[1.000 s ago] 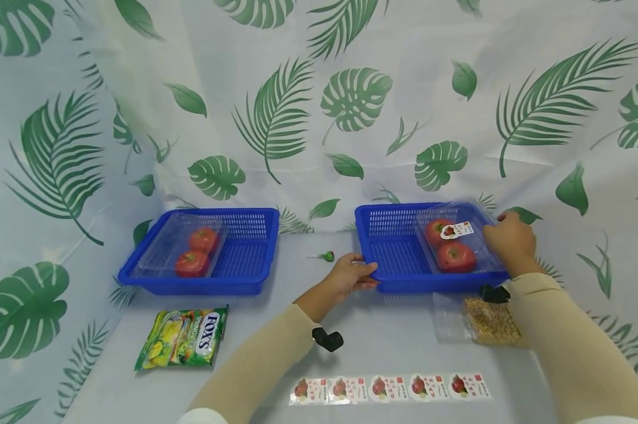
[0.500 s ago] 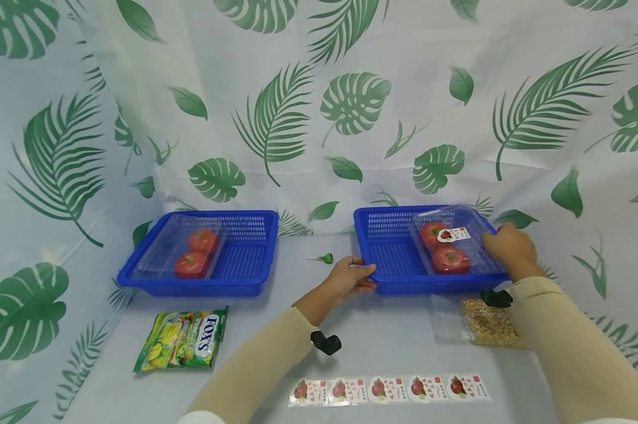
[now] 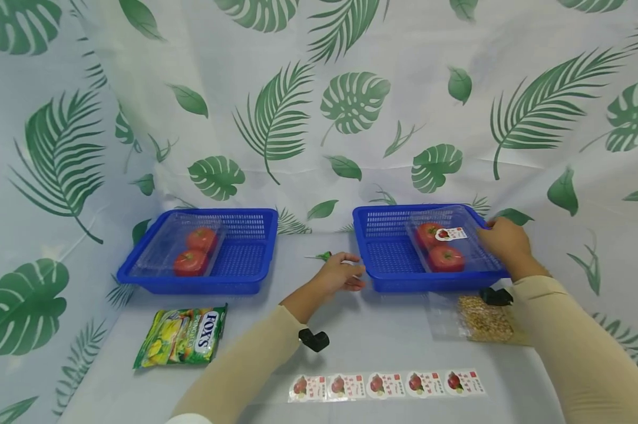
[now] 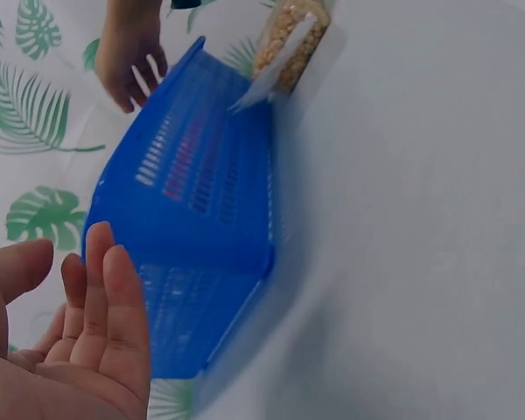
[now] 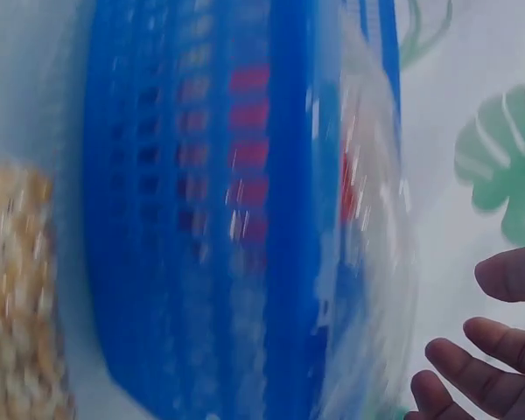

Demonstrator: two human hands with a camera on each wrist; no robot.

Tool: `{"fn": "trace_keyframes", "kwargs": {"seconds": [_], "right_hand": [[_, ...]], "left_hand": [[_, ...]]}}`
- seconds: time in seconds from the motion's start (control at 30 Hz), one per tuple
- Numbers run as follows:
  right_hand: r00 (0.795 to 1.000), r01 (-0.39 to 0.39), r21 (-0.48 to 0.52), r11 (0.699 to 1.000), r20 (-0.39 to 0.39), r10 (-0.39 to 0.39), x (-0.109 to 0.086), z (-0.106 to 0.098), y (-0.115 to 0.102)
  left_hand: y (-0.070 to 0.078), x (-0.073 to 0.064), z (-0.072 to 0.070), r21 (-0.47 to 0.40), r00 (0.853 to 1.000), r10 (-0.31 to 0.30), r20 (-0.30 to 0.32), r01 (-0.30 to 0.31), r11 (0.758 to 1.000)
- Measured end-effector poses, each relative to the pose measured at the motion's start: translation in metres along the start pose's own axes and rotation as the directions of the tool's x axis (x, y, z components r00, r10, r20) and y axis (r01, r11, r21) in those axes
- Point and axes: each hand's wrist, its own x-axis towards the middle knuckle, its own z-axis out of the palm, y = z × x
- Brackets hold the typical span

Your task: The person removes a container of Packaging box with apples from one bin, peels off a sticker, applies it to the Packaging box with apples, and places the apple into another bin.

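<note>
Head view: blue basket (image 3: 435,284) between left hand (image 3: 337,275) and right hand (image 3: 506,242), grip loose and released, just beside opposite ends; opening upward, long axis left to right. In right half, clear box (image 3: 476,258); inside, red fruits (image 3: 446,259) paired front to back.

Gap btwn baskets (image 3: 430,284), w/ lollipop (image 3: 324,255)

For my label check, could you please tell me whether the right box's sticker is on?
On: in the head view, the sticker shows on the clear plastic of the right box.
</note>
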Motion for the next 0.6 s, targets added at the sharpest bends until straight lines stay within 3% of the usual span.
{"fn": "trace_keyframes", "kwargs": {"seconds": [0.13,0.37,0.6], "right_hand": [[0.996,0.089,0.014,0.996,0.013,-0.089,0.004,0.011,-0.021],[0.979,0.113,0.092,0.989,0.160,-0.127,0.008,0.035,-0.067],[0.949,0.270,0.049,0.962,0.155,-0.275,0.005,0.052,-0.112]], "left_hand": [[0.011,-0.009,-0.014,0.063,1.000,0.017,0.005,-0.017,0.998],[0.022,-0.025,-0.052,0.205,0.995,0.030,0.097,-0.050,0.978],[0.034,-0.041,-0.085,0.262,0.997,0.055,0.053,-0.067,0.963]]}}
